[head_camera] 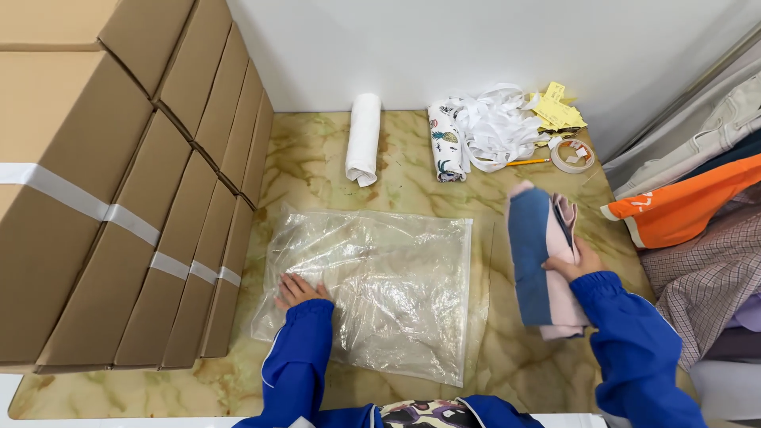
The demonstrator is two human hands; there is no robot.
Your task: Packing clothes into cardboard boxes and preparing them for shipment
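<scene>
Two hands: both at work on marbled floor [539, 372].
Left hand [297, 291]: flat, fingers spread, pressing clear plastic bag [380, 285].
Right hand [575, 261]: closed around folded blue-and-pink cloth [539, 261], right of bag.

Plastic bag [372, 293] is lying flat on the marble floor [515, 357] at centre, with the left hand [297, 292] resting on its near left corner and a row of cardboard boxes [119, 198] standing to its left. Folded cloth stack [543, 265] is sitting to the right of the bag under the right hand [575, 261], with hanging garments [697, 222] further right. Behind, along the wall, a rolled towel [364, 139], a rolled printed cloth [448, 147], a ribbon heap [495, 123], paper tags [559, 111] and a tape roll [572, 155] are lying left to right
</scene>
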